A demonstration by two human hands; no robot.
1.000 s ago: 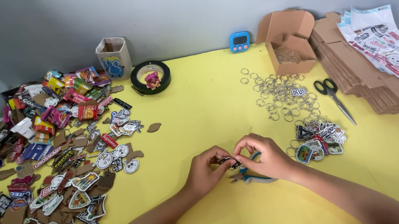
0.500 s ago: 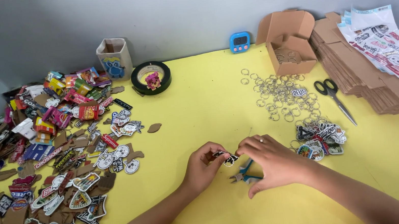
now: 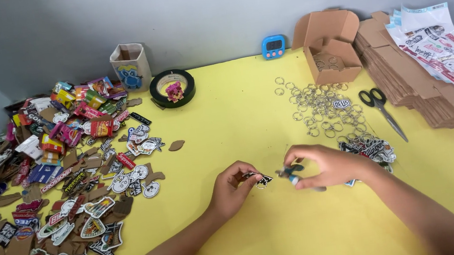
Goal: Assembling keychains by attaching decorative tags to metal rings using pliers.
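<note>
- Fingers of the left hand (image 3: 229,190) pinch a small black-and-white printed charm (image 3: 259,180) just above the yellow tabletop (image 3: 225,110), near centre.
- Right hand (image 3: 325,164) grips small blue-handled pliers (image 3: 294,174) beside the charm.
- Step looks like fitting a ring; loose silver split rings (image 3: 318,109) lie further off, to the right.

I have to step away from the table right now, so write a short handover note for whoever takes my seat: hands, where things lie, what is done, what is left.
Left hand: pinches a small dark charm just above the yellow table.
Right hand: grips blue-handled pliers, tips toward the charm.
Loose key rings lie beyond the right hand; a small heap of ringed charms sits beside it.
Big pile of charms lies on the left.
Scissors, open box and flat cartons lie on the right.
Done, judging by the heap: a few charms. Left: probably the big pile.
</note>
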